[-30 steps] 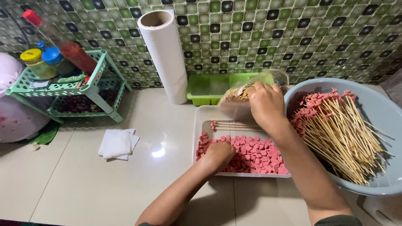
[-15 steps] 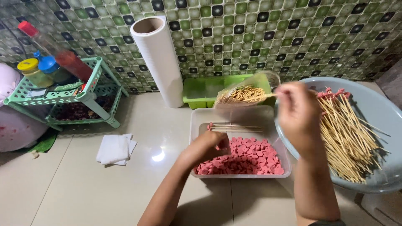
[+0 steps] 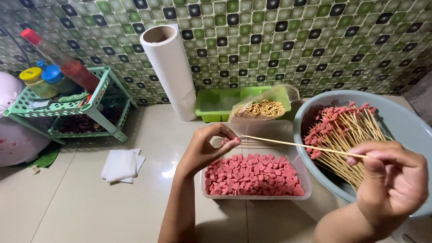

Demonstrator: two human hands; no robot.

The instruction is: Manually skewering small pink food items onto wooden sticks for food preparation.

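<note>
My right hand (image 3: 390, 177) pinches the blunt end of a thin wooden skewer (image 3: 306, 146) that runs level to the left. My left hand (image 3: 208, 147) holds a small pink sausage slice (image 3: 235, 141) at the skewer's pointed tip, above a clear tub (image 3: 256, 194) full of pink sausage slices. To the right stands a grey bowl (image 3: 405, 121) piled with skewers that carry pink pieces. A few bare skewers lie on the tub's far end.
A bag of bare skewers (image 3: 261, 109) leans on a green tray (image 3: 216, 101) by the tiled wall. A white roll (image 3: 171, 72) stands upright. A green rack (image 3: 67, 105) with jars and a red-capped bottle is at left, folded tissues (image 3: 121, 164) on the floor.
My right hand has left the bag and swung down to the right with a skewer. My left hand has risen out of the tub with a slice to the skewer's tip.
</note>
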